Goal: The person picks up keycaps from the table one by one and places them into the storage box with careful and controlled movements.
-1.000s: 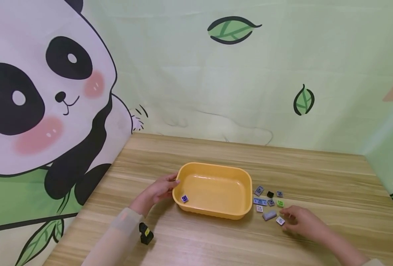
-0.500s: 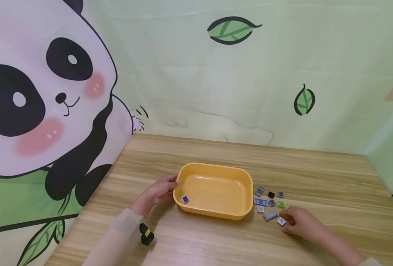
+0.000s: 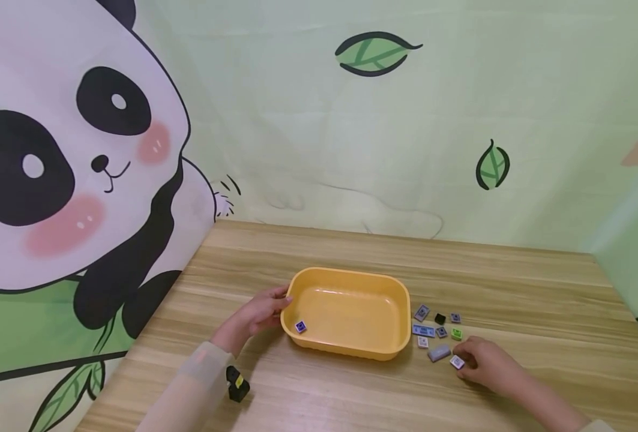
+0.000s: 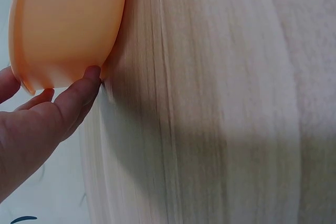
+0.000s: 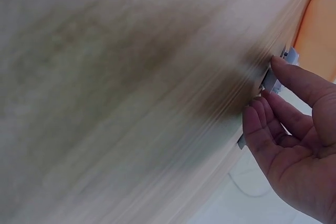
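In the head view my left hand (image 3: pixel 264 312) holds the left end of a yellow plastic basin (image 3: pixel 351 354), thumb over the rim and fingers along the outer wall. The left wrist view shows the same hold on the basin (image 4: pixel 68 24). A small square block (image 3: pixel 300 327), dark blue and white, lies inside at the left. My right hand (image 3: pixel 488 363) pinches a small white square block (image 3: pixel 457 362) between thumb and forefinger, low at the table. Beside it lie a grey oblong block (image 3: pixel 439 353) and a bright green block (image 3: pixel 457 333).
Several more small pieces lie right of the basin, among them a blue oblong one (image 3: pixel 424 330), a black one (image 3: pixel 440 318) and a white one (image 3: pixel 423 342). A black object with a yellow label (image 3: pixel 237 384) stands by my left forearm. A panda-printed cloth (image 3: pixel 297 120) backs the table.
My right thumb and forefinger have come slightly closer about the white block, which stays nearly in place. The left hand keeps its hold on the basin. The head view has shifted slightly.
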Available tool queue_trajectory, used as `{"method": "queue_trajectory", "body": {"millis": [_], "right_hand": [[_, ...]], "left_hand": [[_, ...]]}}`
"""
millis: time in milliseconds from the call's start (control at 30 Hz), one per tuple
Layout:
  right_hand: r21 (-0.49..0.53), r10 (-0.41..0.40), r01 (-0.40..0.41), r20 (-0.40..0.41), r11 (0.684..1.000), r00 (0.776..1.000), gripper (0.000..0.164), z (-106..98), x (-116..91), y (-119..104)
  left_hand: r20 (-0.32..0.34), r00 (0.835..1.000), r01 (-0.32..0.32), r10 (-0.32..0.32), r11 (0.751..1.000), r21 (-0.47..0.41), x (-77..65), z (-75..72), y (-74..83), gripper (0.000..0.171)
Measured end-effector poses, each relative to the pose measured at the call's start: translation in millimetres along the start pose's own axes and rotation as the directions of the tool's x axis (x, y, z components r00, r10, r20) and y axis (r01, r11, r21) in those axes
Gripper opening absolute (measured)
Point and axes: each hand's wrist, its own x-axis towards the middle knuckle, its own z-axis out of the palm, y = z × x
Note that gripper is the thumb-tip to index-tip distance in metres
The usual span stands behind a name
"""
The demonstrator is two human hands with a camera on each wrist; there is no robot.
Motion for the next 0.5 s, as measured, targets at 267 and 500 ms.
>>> {"method": "queue_trajectory", "body": {"millis": [267,500], "right_hand": [[0.030,0.019,-0.019,0.002,0.999,1.000,0.025,0.5,0.2,-1.8],[0.048,0.032,-0.033,0.014,0.998,0.999,0.024,0.4,1.0,-2.0]], "left_hand": [[-0.002,1.000,0.006,-0.006,1.000,-0.008,1.1,-0.4,-0.2,0.057],[0.000,1.000,0.001,-0.001,1.000,0.000,1.1,-0.8,-1.0,0.057]]}}
